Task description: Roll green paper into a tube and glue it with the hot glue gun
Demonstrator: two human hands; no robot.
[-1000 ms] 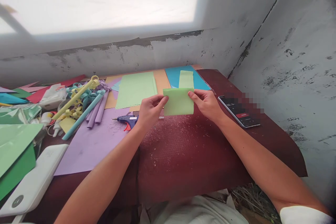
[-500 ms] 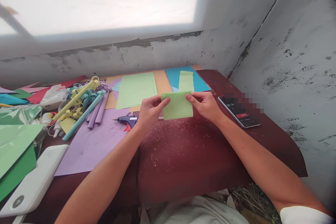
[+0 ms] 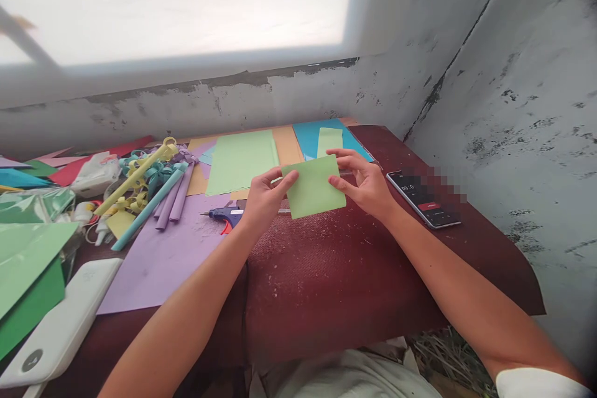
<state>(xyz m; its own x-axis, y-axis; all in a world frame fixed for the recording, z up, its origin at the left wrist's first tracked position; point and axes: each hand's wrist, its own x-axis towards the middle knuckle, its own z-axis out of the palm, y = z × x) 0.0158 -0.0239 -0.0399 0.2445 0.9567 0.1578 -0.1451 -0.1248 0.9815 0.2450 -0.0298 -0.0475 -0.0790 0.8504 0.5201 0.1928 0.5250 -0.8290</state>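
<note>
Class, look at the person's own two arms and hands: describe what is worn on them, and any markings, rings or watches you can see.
Both forearms are bare down to the left hand and right hand. No ring, watch, glove or marking shows. A short white sleeve covers the right upper arm at the lower picture edge. The left arm's sleeve is out of view.
</note>
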